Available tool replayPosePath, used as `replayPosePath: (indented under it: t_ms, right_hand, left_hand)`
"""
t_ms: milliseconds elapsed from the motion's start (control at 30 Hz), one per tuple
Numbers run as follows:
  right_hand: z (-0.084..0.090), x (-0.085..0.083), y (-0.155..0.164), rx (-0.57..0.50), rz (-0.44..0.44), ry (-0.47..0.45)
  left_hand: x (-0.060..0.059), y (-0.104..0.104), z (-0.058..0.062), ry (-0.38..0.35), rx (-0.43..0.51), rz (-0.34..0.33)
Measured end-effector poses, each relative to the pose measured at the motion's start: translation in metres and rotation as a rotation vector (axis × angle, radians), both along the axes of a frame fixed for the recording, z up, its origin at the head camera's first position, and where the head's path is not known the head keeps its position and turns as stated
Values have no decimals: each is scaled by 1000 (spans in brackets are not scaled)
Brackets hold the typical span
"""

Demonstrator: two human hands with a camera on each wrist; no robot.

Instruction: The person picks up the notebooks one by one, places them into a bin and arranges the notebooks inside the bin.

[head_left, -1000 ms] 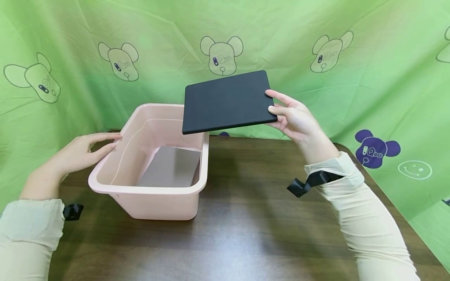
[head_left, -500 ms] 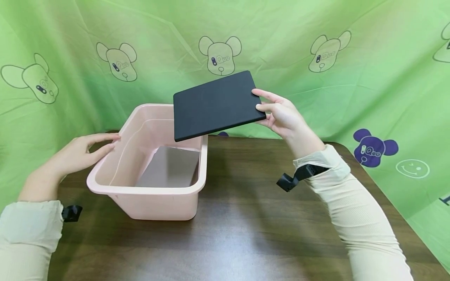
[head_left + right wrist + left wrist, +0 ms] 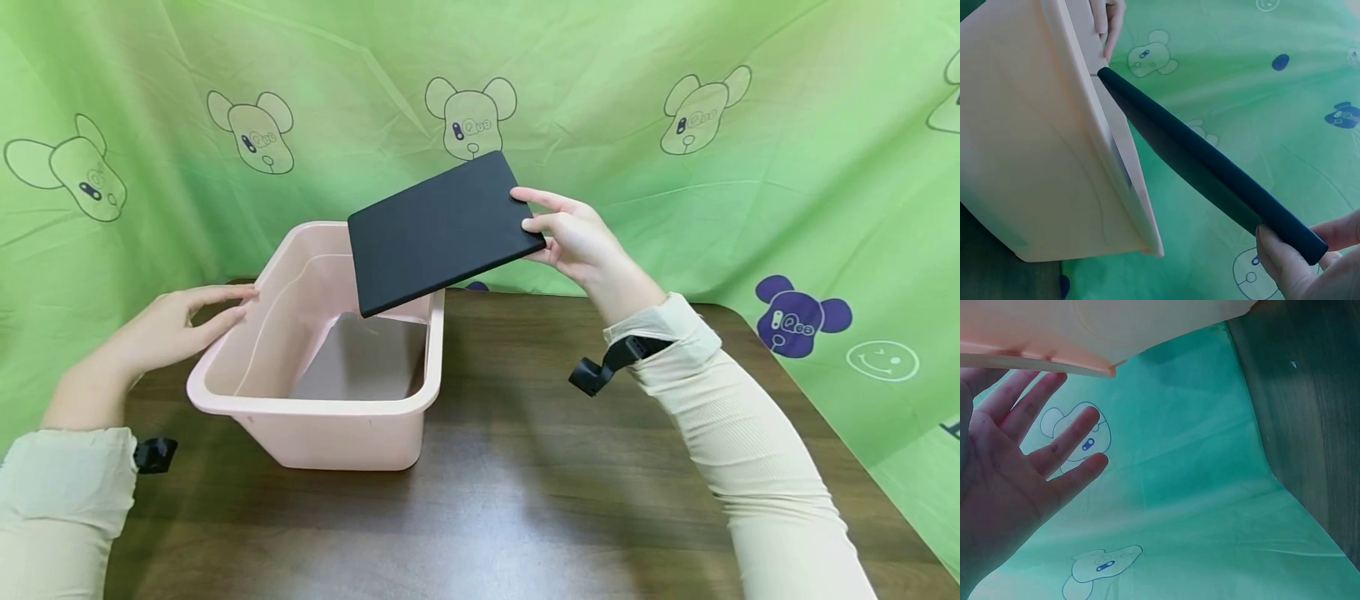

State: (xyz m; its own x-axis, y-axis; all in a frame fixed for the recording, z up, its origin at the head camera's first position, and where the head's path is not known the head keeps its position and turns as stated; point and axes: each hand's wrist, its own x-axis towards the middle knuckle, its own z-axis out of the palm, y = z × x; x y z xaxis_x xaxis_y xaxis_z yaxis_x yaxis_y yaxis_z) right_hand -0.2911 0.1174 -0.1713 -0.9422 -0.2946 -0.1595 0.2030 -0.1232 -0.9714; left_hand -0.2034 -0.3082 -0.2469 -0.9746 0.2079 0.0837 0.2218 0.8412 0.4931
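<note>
A flat black rectangular slab (image 3: 442,233) with rounded corners, like a notebook or tablet, is tilted over the right back part of a pink plastic bin (image 3: 330,407). My right hand (image 3: 581,242) pinches the slab by its right edge. The slab's left end is lower and overlaps the bin's opening. In the right wrist view the slab (image 3: 1204,162) shows edge-on, its far end near the rim. My left hand (image 3: 176,329) rests its fingertips on the bin's left rim, with fingers loosely spread and holding nothing. A flat grey panel (image 3: 352,367) lies inside on the bin's floor.
The bin stands on a dark wooden table (image 3: 525,500), left of its middle. A green curtain (image 3: 585,67) printed with bear heads hangs behind the table and along its sides. A black camera mount (image 3: 622,358) sticks out from the right wrist.
My right hand has carried the black slab leftward over the bin, and its left end has tipped lower. The left hand and the bin have stayed in place.
</note>
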Motion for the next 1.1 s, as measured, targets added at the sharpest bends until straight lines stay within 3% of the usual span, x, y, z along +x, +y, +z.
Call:
replayPosePath:
  t_ms: [467,1100]
  right_hand:
    - [4,-7,-17,73,-18,-15]
    - [8,-6,-41,211,55,-4]
  left_hand:
    - [0,-1,-1,24,2,-4]
    - [-2,-1,-1,5,1,1]
